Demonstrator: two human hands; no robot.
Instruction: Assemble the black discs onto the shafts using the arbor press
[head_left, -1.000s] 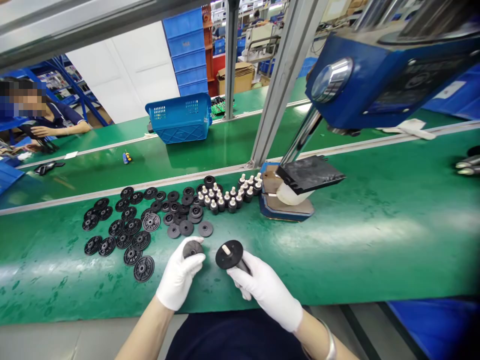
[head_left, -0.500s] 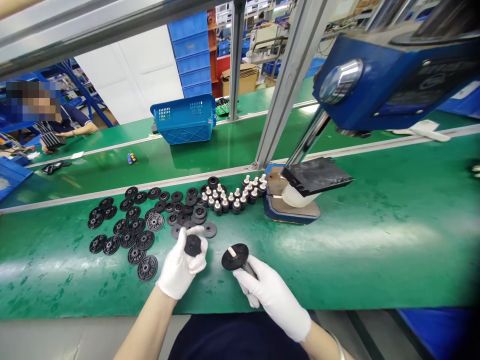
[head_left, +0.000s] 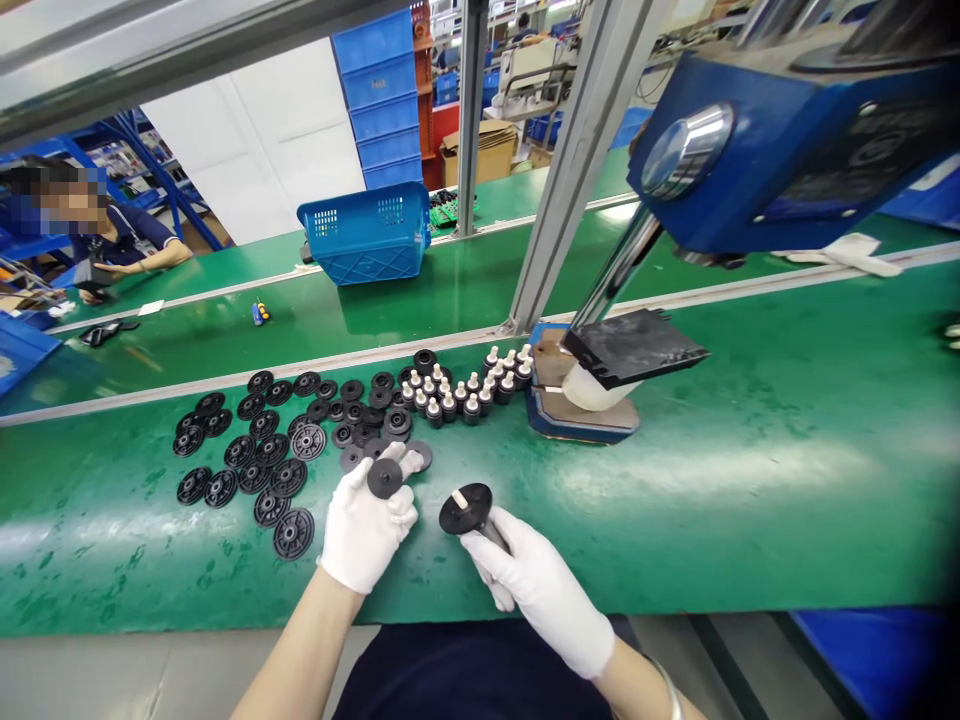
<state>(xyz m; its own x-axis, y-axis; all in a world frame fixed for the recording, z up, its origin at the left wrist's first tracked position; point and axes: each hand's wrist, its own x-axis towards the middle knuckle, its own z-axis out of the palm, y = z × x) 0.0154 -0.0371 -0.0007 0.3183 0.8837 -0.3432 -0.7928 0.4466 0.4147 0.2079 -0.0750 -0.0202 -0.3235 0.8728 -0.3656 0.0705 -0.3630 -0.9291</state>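
My left hand (head_left: 367,525), in a white glove, holds a small black disc (head_left: 385,479) between thumb and fingers, its flat face turned up toward me. In my gloved right hand (head_left: 536,580) is a black part with a wide round flange and a dark stem (head_left: 466,510); a white pin pokes up through the flange. The fingers wrap round the stem below the flange. A gap separates the two parts. Beyond my left hand lie several loose black discs (head_left: 356,412), with larger ribbed black wheels (head_left: 293,533) to the left.
Several black parts with white tips (head_left: 472,408) stand upright beside the blue press base (head_left: 585,428). A black plate (head_left: 637,347) sits over that base, under the blue press head (head_left: 780,160). Behind are a metal post (head_left: 562,170), a blue basket (head_left: 367,240) and a co-worker (head_left: 127,235).
My left hand has turned slightly, so the small disc shows its face more fully. The right hand and its flanged part have hardly moved.
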